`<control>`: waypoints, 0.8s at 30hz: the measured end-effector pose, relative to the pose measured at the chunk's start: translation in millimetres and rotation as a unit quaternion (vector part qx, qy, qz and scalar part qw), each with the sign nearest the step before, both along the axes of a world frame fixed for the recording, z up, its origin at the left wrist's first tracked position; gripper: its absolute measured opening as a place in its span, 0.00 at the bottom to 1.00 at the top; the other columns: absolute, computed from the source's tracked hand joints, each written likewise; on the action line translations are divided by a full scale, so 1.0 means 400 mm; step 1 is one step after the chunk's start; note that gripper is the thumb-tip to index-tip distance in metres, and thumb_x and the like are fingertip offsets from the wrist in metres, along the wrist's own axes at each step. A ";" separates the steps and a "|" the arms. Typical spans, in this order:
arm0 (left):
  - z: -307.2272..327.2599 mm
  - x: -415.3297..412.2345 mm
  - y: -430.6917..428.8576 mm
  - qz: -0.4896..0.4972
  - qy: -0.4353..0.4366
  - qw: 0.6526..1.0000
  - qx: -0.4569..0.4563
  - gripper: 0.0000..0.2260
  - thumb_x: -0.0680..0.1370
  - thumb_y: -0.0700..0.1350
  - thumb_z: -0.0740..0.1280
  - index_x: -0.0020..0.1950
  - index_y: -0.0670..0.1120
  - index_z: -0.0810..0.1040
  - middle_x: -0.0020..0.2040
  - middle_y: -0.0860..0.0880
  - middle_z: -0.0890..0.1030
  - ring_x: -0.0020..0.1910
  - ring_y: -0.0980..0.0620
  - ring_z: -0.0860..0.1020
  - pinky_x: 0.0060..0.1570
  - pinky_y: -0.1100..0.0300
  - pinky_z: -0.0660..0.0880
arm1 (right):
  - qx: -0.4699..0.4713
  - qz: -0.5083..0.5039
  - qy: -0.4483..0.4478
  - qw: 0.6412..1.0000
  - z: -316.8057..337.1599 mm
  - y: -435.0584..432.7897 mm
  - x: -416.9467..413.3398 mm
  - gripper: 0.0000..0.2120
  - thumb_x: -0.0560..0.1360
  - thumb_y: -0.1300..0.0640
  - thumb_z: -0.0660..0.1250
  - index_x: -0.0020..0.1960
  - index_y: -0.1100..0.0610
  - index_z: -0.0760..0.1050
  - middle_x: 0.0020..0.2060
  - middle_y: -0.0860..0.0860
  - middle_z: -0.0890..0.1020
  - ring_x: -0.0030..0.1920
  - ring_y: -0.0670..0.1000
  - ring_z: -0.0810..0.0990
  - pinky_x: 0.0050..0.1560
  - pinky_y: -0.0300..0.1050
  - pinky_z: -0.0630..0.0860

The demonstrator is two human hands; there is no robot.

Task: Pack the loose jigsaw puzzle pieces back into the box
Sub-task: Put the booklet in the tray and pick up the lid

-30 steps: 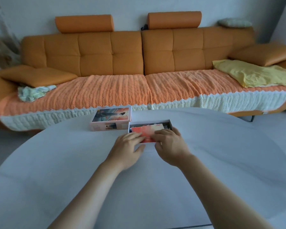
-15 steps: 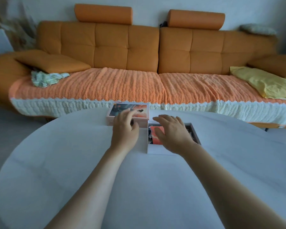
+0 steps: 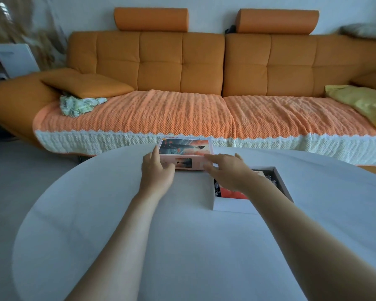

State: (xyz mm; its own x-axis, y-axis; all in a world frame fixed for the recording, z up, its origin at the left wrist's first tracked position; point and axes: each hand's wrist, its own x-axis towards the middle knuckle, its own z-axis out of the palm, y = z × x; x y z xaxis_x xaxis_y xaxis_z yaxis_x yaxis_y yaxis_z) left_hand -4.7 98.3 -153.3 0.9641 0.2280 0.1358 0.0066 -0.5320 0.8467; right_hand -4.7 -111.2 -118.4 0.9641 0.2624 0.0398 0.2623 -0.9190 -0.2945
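The pink box lid point(image 3: 186, 152), with a picture on top, lies at the table's far edge. My left hand point(image 3: 157, 169) grips its left end, fingers along the side and thumb on the front face. My right hand point(image 3: 228, 171) reaches across with spread fingers, the fingertips touching the lid's right front corner. The white box bottom point(image 3: 231, 207) stands just right of centre, partly under my right wrist. Inside it lie orange and dark puzzle pieces point(image 3: 232, 194), partly hidden by my arm.
The round white table point(image 3: 117, 224) carries only the lid and the box. Behind it stands an orange sofa point(image 3: 182, 66) with a knitted cover, a cushion, a crumpled cloth point(image 3: 78, 104) and a yellow cloth point(image 3: 363, 103).
My right hand has left the open box and moved left and forward to the lid's right end. My left hand has slid to the lid's left end. The view has shifted left.
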 end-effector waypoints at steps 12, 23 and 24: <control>0.081 -0.099 -0.100 -0.029 -0.238 0.970 -0.026 0.21 0.72 0.38 0.70 0.63 0.50 0.75 0.60 0.51 0.66 0.55 0.58 0.74 0.57 0.62 0.73 | 0.192 -0.057 -0.162 0.966 0.072 -0.115 -0.096 0.28 0.77 0.60 0.65 0.74 0.50 0.62 0.61 0.50 0.66 0.51 0.52 0.74 0.54 0.43 0.72; 0.011 -0.246 -0.225 -0.148 -0.218 0.964 0.013 0.23 0.71 0.38 0.72 0.64 0.49 0.73 0.60 0.51 0.65 0.58 0.68 0.69 0.52 0.78 0.68 | 0.202 -0.133 -0.136 0.961 0.016 -0.265 -0.294 0.25 0.73 0.65 0.67 0.68 0.49 0.71 0.57 0.51 0.68 0.48 0.52 0.73 0.53 0.42 0.73; 0.005 -0.251 -0.229 -0.154 -0.211 0.965 0.018 0.23 0.71 0.38 0.72 0.65 0.50 0.73 0.60 0.51 0.65 0.58 0.67 0.69 0.51 0.78 0.68 | 0.198 -0.135 -0.135 0.961 0.013 -0.271 -0.305 0.25 0.74 0.65 0.67 0.68 0.50 0.71 0.57 0.51 0.68 0.48 0.51 0.73 0.53 0.42 0.73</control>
State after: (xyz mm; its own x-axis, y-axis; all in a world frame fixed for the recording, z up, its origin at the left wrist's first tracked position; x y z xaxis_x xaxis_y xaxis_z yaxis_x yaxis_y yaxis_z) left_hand -105.0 6.6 -151.3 0.8424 -0.0733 0.5339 -0.4982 -0.4835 0.7197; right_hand -126.6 -219.5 -113.2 0.9355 -0.0841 0.3431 0.1452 -0.7939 -0.5905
